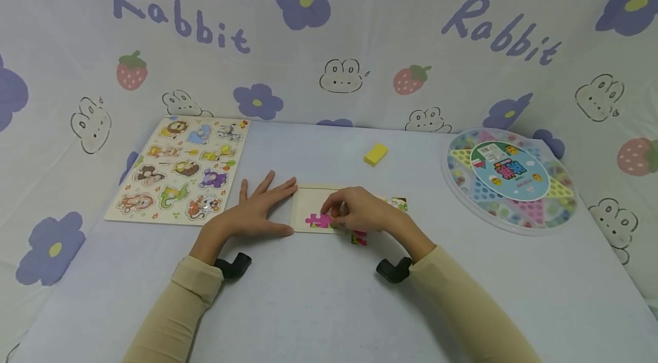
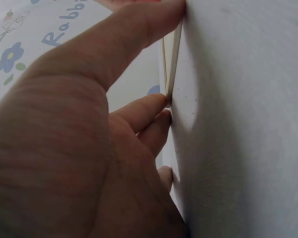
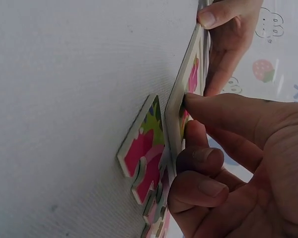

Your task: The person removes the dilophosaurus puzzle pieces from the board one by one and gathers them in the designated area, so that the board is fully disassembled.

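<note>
A shallow wooden puzzle tray (image 1: 308,198) lies in the middle of the table. My left hand (image 1: 251,213) spreads its fingers at the left end of the tray, with thumb and fingertips against its edge. Inside the tray, near its front edge, lies a pink jigsaw piece (image 1: 319,221). Just right of that, my right hand (image 1: 364,210) pinches another jigsaw piece (image 3: 183,115), pink and green, low in the tray; the fingers mostly hide it. A loose pink and green piece (image 3: 145,151) sits on the table by the tray's front edge, below the right hand.
More loose jigsaw pieces (image 1: 399,203) lie right of the tray, partly behind the right hand. An animal puzzle board (image 1: 169,216) lies at the left. A yellow block (image 1: 376,154) sits farther back. A round Chinese checkers set (image 1: 509,180) lies at the right.
</note>
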Demonstrator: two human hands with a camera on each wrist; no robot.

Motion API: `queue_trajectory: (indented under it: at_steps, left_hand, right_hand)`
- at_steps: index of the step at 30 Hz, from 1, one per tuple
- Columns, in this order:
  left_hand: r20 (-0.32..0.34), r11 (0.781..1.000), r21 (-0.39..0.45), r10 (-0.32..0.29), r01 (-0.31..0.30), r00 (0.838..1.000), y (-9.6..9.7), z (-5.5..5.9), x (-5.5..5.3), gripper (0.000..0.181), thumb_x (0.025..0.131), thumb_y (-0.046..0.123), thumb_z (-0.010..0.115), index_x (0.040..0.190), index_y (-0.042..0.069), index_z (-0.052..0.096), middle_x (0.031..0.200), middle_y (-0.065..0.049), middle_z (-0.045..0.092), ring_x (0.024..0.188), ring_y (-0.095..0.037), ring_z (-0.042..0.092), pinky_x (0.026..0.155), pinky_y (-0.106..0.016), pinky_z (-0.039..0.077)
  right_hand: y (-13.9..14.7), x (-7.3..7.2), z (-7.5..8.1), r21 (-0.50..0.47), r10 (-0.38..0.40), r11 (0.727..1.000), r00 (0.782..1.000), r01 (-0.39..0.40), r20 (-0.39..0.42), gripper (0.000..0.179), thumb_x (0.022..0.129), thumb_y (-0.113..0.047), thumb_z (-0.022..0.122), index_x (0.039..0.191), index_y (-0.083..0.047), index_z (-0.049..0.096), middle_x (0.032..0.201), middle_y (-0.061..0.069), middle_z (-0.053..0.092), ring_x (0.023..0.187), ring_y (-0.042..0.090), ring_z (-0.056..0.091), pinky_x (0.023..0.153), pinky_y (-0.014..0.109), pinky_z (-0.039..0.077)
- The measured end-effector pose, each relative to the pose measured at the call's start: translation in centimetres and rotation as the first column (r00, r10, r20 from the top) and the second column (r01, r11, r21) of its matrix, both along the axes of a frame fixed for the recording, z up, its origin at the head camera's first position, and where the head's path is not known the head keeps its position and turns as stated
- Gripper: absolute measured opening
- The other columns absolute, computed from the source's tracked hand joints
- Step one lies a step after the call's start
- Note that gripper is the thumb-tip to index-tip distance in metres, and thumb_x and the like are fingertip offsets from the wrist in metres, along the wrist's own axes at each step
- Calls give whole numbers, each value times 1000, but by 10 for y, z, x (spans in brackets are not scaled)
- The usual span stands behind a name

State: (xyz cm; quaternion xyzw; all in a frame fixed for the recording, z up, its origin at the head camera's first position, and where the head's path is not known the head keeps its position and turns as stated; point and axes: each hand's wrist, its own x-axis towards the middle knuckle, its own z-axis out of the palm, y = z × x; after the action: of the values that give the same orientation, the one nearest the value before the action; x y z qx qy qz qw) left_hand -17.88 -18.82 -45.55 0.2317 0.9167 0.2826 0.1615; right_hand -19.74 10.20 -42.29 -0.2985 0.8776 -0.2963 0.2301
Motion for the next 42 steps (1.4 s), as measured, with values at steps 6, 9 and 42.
queue_trajectory:
  at_steps: [6,9,42]
  left_hand:
    - [-2,1000,-5,0,0,1000,-1,0,0,99,88,50,80,169,25,29,180,4,16,168,-36,-13,122,-73,-27]
    - [-4,1000,-7,0,0,1000,-1,0,0,99,88,50,80,169,25,29,180,5,16,168,-35,-13,122,-73,-27]
    - [-8,1000,-3,-3,3,1000,0,-1,0,99,88,51,80,169,26,28,180,5,16,168,-36,-13,122,-74,-26]
  right_hand:
    - [-1,-1,-1,-19,-18,1000,999,18,31,16,97,-10,76,113,-13,77,93,2,66,76,12,58,68,24,50]
    - [-1,0,-1,-28,-26,999,999,27,38,16,97,-10,76,112,-13,77,93,2,65,75,12,58,67,24,50]
    - [0,11,-3,-126,-61,991,996,53,-67,10,100,-12,73,108,-15,76,101,-1,74,69,10,59,63,23,51]
